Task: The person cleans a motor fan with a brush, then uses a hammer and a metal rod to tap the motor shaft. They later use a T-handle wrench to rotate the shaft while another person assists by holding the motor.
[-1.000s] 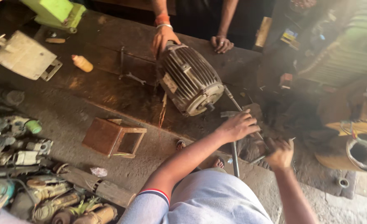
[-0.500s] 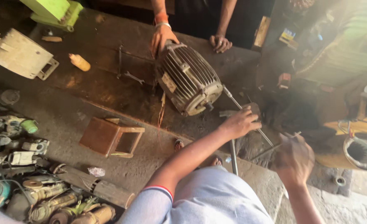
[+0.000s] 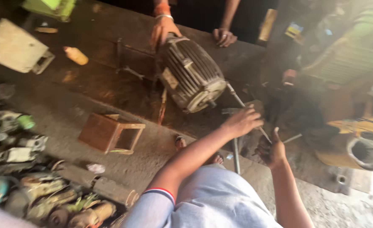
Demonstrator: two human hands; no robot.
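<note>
— Left hand (image 3: 242, 121)?
— Stretched forward, fingers clenched on a thin metal rod (image 3: 237, 98) just beside the ribbed motor (image 3: 190, 76) on the desk (image 3: 110, 84).
— Right hand (image 3: 271, 150)?
— Raised lower right, curled around something thin; hard to tell what.

I counted one ribbed motor (image 3: 190, 76) | one rusty open box (image 3: 110, 133) | one orange bottle (image 3: 76, 55) | two co-worker hands (image 3: 163, 30) (image 3: 224, 36) | my own two hands (image 3: 243, 121) (image 3: 271, 150).

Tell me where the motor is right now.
The motor lies in the upper middle of the head view, under another person's hand, just above the left hand.
</note>
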